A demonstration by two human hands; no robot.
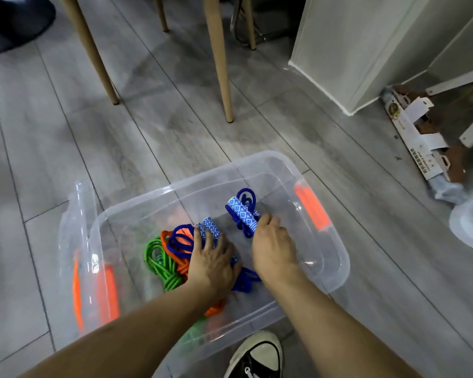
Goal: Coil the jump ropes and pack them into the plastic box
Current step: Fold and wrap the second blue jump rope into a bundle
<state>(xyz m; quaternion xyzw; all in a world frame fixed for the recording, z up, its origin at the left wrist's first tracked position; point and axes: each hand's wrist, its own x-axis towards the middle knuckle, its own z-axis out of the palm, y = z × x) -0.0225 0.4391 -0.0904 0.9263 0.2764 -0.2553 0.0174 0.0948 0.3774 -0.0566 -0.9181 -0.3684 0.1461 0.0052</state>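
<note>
The blue rope (180,241) lies inside the plastic box (320,279). The left hand (212,261) presses one handle flat, fingers straight; the right hand (271,245) pinches the other. Best to tuck both handles down beside the coil.

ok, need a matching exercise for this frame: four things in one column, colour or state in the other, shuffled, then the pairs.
Things:
1. rope under the left hand
2. rope at the box's left side
3. box latches
4. right hand

Descriptions:
A. orange
B. green
C. grips a patterned blue handle
D. dark blue

Pairs: 1-D, 2-B, 3-A, 4-C. All ropes lie inside the clear plastic box.
</note>
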